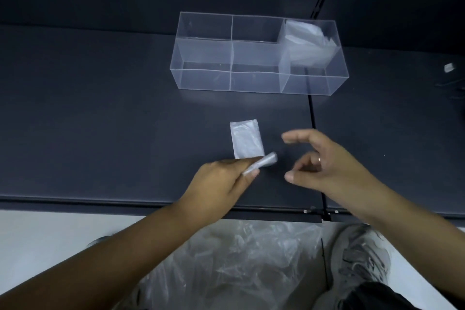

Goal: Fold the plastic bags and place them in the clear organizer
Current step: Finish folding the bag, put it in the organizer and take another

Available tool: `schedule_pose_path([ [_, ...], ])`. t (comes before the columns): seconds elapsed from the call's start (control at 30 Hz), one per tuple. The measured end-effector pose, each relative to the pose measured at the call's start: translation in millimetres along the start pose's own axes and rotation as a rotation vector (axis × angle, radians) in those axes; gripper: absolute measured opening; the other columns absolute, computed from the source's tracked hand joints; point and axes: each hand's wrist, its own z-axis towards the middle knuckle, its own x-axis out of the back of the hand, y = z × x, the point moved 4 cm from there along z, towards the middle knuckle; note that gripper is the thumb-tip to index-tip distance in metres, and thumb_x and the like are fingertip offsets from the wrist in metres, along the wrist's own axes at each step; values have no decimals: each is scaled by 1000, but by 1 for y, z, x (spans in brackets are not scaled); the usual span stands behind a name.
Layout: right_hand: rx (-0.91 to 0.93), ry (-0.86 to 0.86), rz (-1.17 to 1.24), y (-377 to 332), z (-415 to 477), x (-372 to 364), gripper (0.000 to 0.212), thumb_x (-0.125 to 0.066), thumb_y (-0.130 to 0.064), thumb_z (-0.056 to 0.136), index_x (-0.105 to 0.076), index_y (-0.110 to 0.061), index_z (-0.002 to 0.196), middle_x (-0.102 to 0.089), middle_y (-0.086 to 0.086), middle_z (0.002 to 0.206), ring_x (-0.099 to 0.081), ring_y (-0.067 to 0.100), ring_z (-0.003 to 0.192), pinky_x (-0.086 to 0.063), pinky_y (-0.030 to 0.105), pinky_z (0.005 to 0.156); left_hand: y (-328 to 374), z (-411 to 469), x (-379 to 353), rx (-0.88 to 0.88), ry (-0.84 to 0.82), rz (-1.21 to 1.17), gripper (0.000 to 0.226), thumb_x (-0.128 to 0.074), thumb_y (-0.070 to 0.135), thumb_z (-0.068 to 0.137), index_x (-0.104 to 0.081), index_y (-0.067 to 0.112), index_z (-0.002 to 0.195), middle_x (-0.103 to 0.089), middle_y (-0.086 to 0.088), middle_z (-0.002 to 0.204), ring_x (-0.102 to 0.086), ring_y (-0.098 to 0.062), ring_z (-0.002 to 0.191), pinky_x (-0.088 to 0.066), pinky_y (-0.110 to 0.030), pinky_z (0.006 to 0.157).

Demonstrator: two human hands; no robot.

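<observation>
The folded bag [247, 139] lies just before the left hand [221, 184], long axis pointing away toward the organizer [254, 78], its near end seemingly pinched and rolled by that hand, the right hand [324, 163] open beside it

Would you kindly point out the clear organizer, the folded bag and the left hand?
clear organizer [201, 79]: head view, front wall.
folded bag [247, 139]: head view, its middle.
left hand [216, 187]: head view, back of hand.
</observation>
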Motion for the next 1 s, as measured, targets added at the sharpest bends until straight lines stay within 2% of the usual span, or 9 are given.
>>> schedule_pose_path([
  [0.13, 82, -74, -90, 3, 28, -10, 55, -78, -8, 76, -59, -38, 119, -65, -8, 73, -57, 11, 64, -49, 20, 69, -9, 13, 9, 160, -48, -170, 43, -31, 55, 96, -63, 27, 85, -66, 1, 70, -63, -18, 68, -50, -37, 67],
  [0.23, 108, -42, 19, 4, 47, -16, 29, -74, -3, 80, -66, -21, 100, -70, -10, 82, -53, 11, 60, -47, 18, 59, -18, 26, 10, 273, -95, -280, 50, -33, 51, 96, -70, 18, 101, -72, -2, 91, -66, -19, 87, -51, -36, 83],
  [0.3, 78, 9, 29, 7, 56, -16, 13, -72, -7, 82, -67, -18, 88, -69, -7, 70, -54, 7, 51, -45, 16, 50, -25, 34, 11, 373, -103, -418, 44, -38, 42, 99, -70, 12, 101, -72, -5, 94, -69, -19, 88, -53, -35, 85],
  [0.43, 9, 96, -19, 11, 68, -19, 6, -71, -13, 85, -67, -11, 80, -64, -5, 54, -53, 6, 42, -40, 17, 41, -33, 48, 11, 571, -94, -673, 34, -42, 37, 101, -62, 17, 120, -69, -2, 90, -70, -12, 70, -57, -20, 63],
  [0.63, -131, 190, -27, 14, 74, -22, 5, -67, -9, 83, -67, -10, 78, -67, 0, 56, -63, 10, 46, -41, 19, 39, -42, 60, 10, 685, -30, -783, 37, -44, 28, 102, -46, 22, 138, -65, -8, 87, -68, -16, 59, -57, -26, 54],
  [0.73, -156, 214, -22, 15, 76, -22, 7, -66, -8, 82, -67, -11, 76, -67, 0, 56, -65, 12, 48, -40, 18, 38, -50, 54, 15, 604, 186, -568, 39, -52, 23, 98, -44, 17, 136, -66, -5, 75, -67, -16, 58, -56, -31, 60],
  [0.83, -170, 213, -47, 14, 78, -22, 8, -67, -9, 81, -66, -12, 74, -66, 0, 53, -65, 12, 47, -39, 17, 37, -37, 43, 23, 196, 337, -23, 29, -56, 25, 92, -55, 17, 121, -61, 5, 90, -60, -13, 80, -46, -26, 77],
  [0.93, -179, 207, -77, 12, 79, -23, 5, -67, -11, 81, -66, -12, 76, -68, 3, 55, -66, 13, 49, -39, 17, 37, -28, 43, 5, -58, 156, 258, 43, -51, 29, 95, -53, 11, 133, -54, -6, 135, -46, -24, 128, -23, -30, 107],
  [1.0, -174, 209, -90, 10, 78, -22, 4, -66, -12, 81, -67, -12, 78, -69, 5, 59, -66, 13, 49, -40, 16, 39, -34, 42, -10, -18, -44, 377, 58, -36, 40, 101, -24, 14, 151, -22, -1, 158, -9, -16, 148, 3, -33, 117],
])
